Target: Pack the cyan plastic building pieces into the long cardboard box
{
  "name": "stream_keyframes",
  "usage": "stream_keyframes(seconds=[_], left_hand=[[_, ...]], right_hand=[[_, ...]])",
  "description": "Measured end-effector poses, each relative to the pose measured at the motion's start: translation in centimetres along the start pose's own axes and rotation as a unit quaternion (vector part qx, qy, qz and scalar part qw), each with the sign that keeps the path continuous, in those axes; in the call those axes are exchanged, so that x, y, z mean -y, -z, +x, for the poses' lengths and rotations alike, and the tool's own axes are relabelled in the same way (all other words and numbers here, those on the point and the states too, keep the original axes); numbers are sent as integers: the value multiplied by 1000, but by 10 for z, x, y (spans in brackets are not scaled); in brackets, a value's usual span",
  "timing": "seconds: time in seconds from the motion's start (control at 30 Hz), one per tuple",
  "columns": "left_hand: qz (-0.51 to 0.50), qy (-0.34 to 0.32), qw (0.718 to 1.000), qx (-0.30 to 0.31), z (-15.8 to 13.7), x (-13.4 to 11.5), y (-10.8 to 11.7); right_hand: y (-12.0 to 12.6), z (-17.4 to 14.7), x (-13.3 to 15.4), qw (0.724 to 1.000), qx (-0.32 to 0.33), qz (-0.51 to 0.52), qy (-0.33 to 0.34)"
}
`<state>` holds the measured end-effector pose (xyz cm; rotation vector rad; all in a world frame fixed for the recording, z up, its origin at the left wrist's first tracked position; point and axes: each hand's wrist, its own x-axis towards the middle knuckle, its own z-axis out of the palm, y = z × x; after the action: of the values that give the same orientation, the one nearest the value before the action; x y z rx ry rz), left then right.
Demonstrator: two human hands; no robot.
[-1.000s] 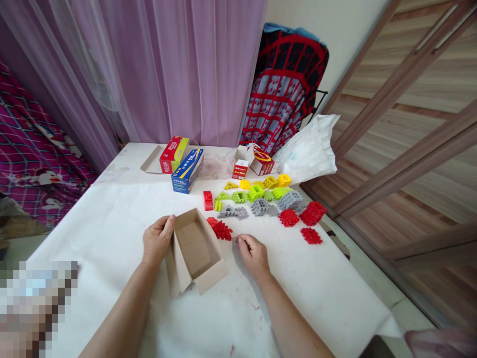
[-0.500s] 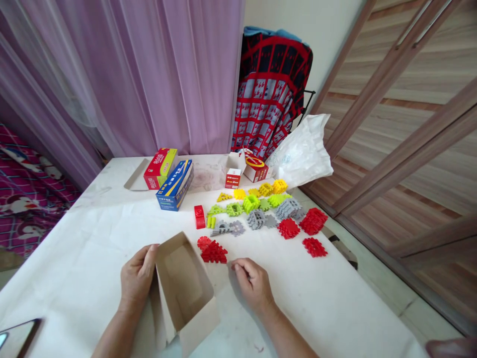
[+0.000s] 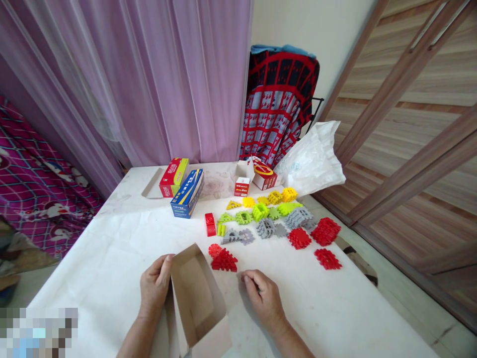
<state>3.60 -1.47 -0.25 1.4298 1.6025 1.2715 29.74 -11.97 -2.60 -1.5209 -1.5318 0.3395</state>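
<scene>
My left hand (image 3: 155,282) pinches the far left edge of an open cardboard box (image 3: 197,291), thumb on the outside. The box is tilted, its brown inside bare and its near flap folded out. To the right of it my right hand (image 3: 263,298) rests on the table with curled fingers, and nothing shows in them. Just beyond that hand lies a stack of red triangular toy blocks (image 3: 224,260) beside a red round piece (image 3: 214,249). Farther off are grey blocks (image 3: 265,228), green blocks (image 3: 260,212), yellow blocks (image 3: 275,197) and red square blocks (image 3: 325,231).
A blue box (image 3: 187,194) and a red-and-green box (image 3: 173,177) stand at the back left. Two small red-and-white boxes (image 3: 242,186) and a white plastic bag (image 3: 313,159) are at the back. A single red block (image 3: 210,224) lies mid-table. A pixelated patch covers the lower left corner.
The whole view has shifted, so everything appears a little farther right and lower. Both hands and the cardboard box keep the same pose.
</scene>
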Motion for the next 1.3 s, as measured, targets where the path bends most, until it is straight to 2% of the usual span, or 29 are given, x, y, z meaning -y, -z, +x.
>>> stream_keyframes(seconds=[0.47, 0.73, 0.8, 0.9, 1.0, 1.03, 1.17, 1.3], left_hand=[[-7, -19, 1000, 12, 0, 11, -1], [-8, -33, 999, 5, -1, 8, -1], [-9, -34, 999, 3, -1, 9, -1], [-12, -32, 999, 1, 1, 11, -2], [-16, -28, 999, 7, 1, 13, -3], [-17, -26, 999, 10, 1, 13, -3], [-19, -24, 999, 16, -1, 10, -2], [-35, -5, 999, 25, -4, 7, -2]], right_hand=[[-3, 1, -2, 999, 1, -48, 14], [-4, -2, -2, 999, -19, -29, 7], [-1, 6, -1, 999, -30, -19, -3], [4, 47, 9, 999, -41, -26, 17], [0, 125, 32, 996, -22, -53, 75], [-6, 157, 40, 995, -3, -73, 75], [-50, 275, 67, 982, 67, -176, -33], [-99, 349, 65, 972, 83, -204, -76]])
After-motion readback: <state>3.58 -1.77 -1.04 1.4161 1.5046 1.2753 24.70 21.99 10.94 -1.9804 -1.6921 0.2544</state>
